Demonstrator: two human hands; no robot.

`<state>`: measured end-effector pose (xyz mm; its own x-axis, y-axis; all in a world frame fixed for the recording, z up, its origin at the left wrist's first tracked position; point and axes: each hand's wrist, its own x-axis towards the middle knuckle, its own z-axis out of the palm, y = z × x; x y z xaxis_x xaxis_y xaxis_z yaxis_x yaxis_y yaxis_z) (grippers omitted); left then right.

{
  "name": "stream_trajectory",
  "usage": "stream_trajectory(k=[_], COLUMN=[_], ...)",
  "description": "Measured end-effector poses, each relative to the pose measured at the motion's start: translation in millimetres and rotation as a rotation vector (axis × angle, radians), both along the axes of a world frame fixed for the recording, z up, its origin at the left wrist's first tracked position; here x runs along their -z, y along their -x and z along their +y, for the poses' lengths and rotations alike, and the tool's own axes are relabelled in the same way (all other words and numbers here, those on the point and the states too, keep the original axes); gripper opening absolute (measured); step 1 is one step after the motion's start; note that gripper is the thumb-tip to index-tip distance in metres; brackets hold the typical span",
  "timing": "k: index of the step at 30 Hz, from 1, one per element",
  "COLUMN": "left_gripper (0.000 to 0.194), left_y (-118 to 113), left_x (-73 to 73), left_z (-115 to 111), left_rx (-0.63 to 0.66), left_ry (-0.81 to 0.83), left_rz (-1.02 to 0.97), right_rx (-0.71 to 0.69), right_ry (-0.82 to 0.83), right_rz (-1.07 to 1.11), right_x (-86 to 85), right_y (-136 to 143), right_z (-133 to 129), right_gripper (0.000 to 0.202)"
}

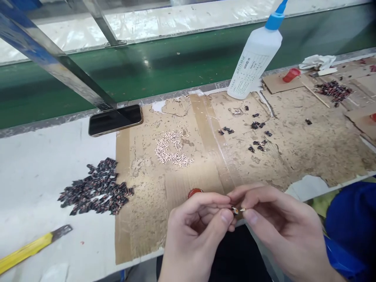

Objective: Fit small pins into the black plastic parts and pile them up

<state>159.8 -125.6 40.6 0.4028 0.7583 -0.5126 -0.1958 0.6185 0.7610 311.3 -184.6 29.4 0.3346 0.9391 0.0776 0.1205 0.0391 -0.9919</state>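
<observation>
Black piece [235,211] (small, orange-flecked) sits pinched in the left hand [197,229].

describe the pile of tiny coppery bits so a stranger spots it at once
Start at the cardboard sheet, then its brown tape strip. Just left of that lies a loose, curved scatter: the tiny coppery bits, far smaller and paler than the black parts heaped further left.

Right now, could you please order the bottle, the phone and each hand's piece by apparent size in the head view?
1. Bottle
2. Phone
3. Unsure: dark piece, left hand; pale piece, right hand; both partly hidden.
</observation>
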Motion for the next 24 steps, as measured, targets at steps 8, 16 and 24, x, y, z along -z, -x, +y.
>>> stream_trajectory(k=[8, 16, 24], left_gripper=[0.011, 0.010, 0.010], left_y=[-10, -13, -11], left_x=[-5.5, -6.9, -8.3], left_z=[-4, -4, -4], left_rx=[-0.041, -0.040, -0.032], left_ry=[0.015, 0.010, 0.014], left_rz=[-0.022, -0.004, 0.012], right_rx=[-0.034, -0.019, -0.037], right_ry=[-0.015, -0.025, -0.029], right_rz=[-0.001, -0.020, -0.074], right_x=[2.2, 2.5, 4.4], right_y=[-7, -8, -9], right_z=[-6, -6, -7], right_gripper=[0.019, 0.018, 0.017])
